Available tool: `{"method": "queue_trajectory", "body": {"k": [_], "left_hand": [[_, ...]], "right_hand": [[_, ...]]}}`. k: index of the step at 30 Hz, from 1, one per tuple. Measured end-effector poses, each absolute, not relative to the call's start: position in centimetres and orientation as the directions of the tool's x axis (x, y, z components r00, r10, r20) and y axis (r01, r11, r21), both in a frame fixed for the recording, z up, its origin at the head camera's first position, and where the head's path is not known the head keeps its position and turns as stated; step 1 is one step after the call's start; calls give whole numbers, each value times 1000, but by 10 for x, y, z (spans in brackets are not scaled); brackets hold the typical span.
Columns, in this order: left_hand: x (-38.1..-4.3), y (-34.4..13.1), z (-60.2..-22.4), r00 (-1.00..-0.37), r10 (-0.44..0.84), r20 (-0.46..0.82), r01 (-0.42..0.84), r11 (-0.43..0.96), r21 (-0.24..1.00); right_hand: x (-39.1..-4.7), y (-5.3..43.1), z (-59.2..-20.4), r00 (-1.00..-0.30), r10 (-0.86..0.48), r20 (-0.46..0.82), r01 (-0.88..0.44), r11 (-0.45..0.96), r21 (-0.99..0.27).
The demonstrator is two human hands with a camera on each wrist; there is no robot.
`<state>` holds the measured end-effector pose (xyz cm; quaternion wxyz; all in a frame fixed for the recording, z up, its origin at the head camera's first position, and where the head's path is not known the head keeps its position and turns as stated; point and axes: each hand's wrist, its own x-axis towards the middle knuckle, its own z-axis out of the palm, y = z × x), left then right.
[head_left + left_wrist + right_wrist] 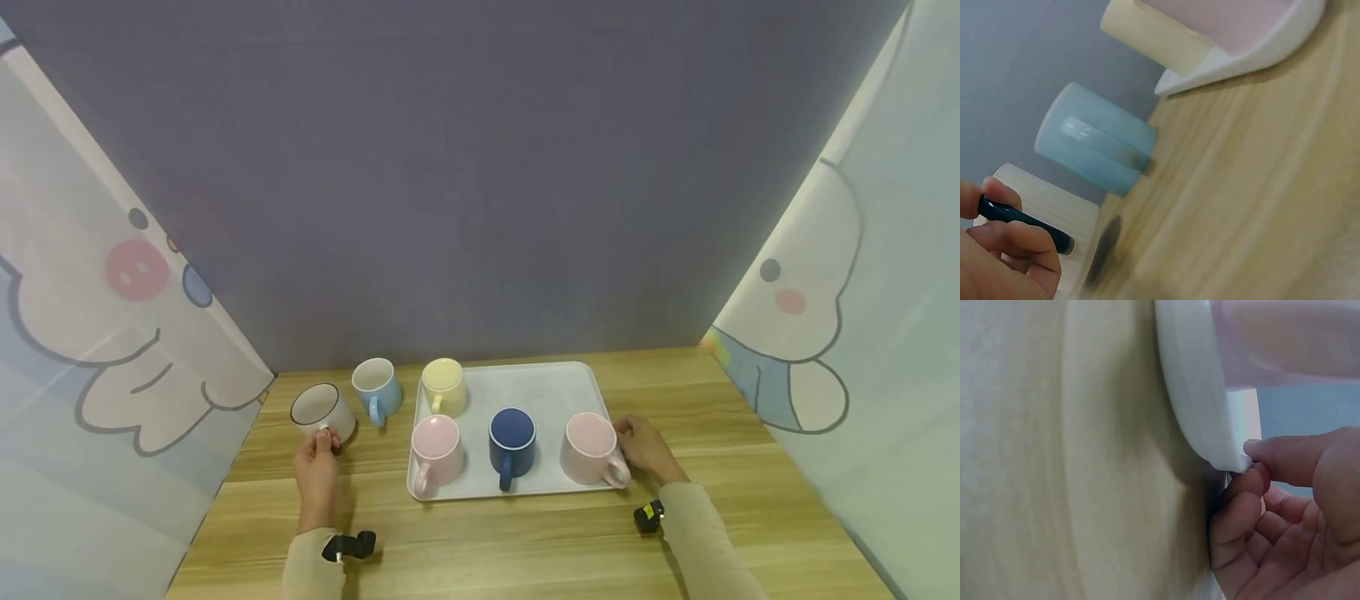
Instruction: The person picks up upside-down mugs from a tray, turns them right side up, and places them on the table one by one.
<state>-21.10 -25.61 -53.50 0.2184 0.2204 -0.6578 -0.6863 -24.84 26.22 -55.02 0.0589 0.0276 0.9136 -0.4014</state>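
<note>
My left hand [318,471] pinches the dark handle [1029,224] of a white mug [318,410] with a black rim, at the left of the table. A light blue mug [377,389] stands just right of it, its handle toward me. On the right, my right hand [647,446] pinches the edge of a white tray [540,387], thumb above and curled fingers below, as the right wrist view shows. Close to that hand, a pink mug [590,448] sits on the tray with its handle turned to the front right.
Also on the tray are a dark blue mug [512,442], a second pink mug [437,450] and a pale yellow mug [444,387]. The wooden table [510,550] ends at a grey back wall [480,183]. Printed curtains [817,333] hang at both sides.
</note>
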Motion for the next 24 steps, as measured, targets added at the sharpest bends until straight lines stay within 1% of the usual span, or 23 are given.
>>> {"method": "queue_trajectory", "body": {"k": [7,12,16,18,20,22,24], "left_hand": [[-209,-250,-547,-799,-601,4,-32,50,998],[-208,-250,-548,-802,-597,3,-64,90,994],[-207,-249,-548,-790,-613,20,-99,160,982],[-206,-248,-548,-762,-647,25,-136,197,971],[-206,-247,-547,-717,-696,46,-164,232,959],[-205,-244,-543,-662,-744,93,-164,265,950],[-205,-240,-535,-621,-763,176,-111,308,945]], "right_hand": [[-247,264,-553,-992,-20,-121,74,692,-718],[-248,266,-555,-994,-17,-109,65,701,-710],[-248,267,-557,-993,-11,-117,77,694,-716],[-249,267,-558,-993,-14,-121,78,689,-721],[-249,267,-558,-993,-15,-119,75,690,-720],[-249,267,-557,-992,-13,-124,81,687,-722],[-249,266,-556,-992,-12,-126,83,688,-721]]}}
